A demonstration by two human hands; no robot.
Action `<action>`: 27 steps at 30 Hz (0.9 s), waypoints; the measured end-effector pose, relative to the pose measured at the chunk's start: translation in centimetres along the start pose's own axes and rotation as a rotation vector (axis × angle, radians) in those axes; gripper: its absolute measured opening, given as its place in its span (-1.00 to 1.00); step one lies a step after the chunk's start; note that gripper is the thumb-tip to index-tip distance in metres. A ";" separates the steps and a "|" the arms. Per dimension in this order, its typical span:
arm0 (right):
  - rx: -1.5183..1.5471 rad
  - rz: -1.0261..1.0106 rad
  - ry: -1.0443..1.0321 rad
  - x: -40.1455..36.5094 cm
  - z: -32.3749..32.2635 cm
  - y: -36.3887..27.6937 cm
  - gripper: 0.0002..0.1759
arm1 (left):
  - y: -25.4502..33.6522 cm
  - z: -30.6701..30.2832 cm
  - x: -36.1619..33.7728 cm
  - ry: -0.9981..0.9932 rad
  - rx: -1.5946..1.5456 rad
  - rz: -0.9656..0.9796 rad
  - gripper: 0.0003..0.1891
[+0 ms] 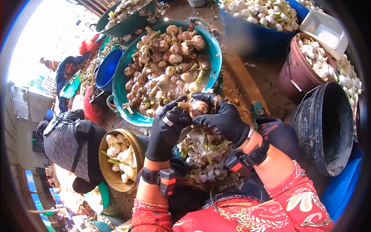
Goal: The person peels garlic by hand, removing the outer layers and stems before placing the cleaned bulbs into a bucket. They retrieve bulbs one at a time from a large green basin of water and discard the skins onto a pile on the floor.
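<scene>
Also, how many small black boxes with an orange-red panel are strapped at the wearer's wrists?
2. One box is strapped just behind the black-gloved left hand, the other box just behind the black-gloved right hand. I see no sign of a hidden third.

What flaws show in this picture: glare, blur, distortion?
Head view: strong fisheye curvature inside a dark rim; upper left blown out to white; a hazy smudge over part of the blue tub; hard sun and shadow across the ground; left hand, right hand and bulb look fairly sharp.
</scene>
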State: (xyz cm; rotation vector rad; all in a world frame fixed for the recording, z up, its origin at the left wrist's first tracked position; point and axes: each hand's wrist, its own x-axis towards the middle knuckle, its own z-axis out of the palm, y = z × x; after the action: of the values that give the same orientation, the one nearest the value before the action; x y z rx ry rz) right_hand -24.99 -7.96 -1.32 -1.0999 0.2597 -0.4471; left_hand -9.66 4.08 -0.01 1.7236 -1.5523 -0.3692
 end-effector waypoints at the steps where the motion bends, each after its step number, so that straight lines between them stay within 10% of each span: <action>1: -0.067 -0.102 0.067 -0.1 0.1 0.2 -0.37 | 0.5 0.9 0.0 0.115 -0.285 -0.123 -0.83; 6: -0.509 -0.381 0.161 -0.2 0.3 1.2 -0.41 | 0.0 2.5 0.2 0.282 -0.743 -0.390 -0.83; 12: -0.060 -0.148 0.187 0.3 0.7 1.6 -0.46 | 0.4 1.7 0.3 0.249 -0.975 -0.543 -0.74; 27: -0.037 -0.030 0.110 -0.1 -0.4 0.8 -0.48 | 1.4 0.8 0.4 0.075 -1.083 -0.589 -0.76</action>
State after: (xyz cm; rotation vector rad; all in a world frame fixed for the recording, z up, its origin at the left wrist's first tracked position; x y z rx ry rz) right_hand -25.05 -7.91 -2.21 -1.1183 0.3497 -0.5320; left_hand -11.11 3.51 0.58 1.2074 -0.5089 -1.1642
